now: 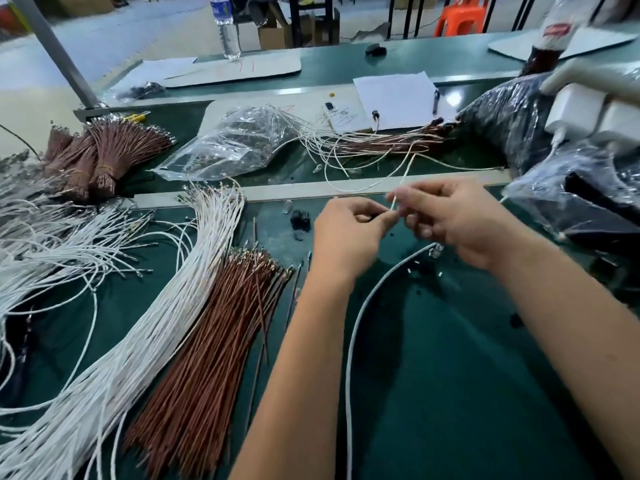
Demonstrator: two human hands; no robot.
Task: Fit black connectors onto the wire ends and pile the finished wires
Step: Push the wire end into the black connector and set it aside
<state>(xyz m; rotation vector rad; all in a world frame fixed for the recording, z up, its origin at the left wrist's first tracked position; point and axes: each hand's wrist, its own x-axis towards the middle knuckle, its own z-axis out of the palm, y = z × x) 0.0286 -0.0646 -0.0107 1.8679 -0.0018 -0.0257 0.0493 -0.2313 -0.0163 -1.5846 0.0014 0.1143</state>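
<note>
My left hand (349,230) and my right hand (453,220) meet above the green table, fingertips together. My right hand pinches the end of a thin white wire (403,178) that runs up toward the far pile. My left hand's fingers are curled at the same wire end; whatever small part it holds is hidden. A black connector (300,219) lies on the table just left of my left hand. A bundle of white wires (145,323) and a bundle of brown wires (214,344) lie to the left. A pile of wires with fitted ends (377,143) lies beyond my hands.
A grey cable (353,327) curves across the table (450,375) between my forearms. Tied brown bundles (100,157) and a clear plastic bag (228,143) sit at the far left. Black-wrapped bags (512,126) and a clear bag of black parts (581,202) crowd the right. Paper sheets (398,95) lie behind.
</note>
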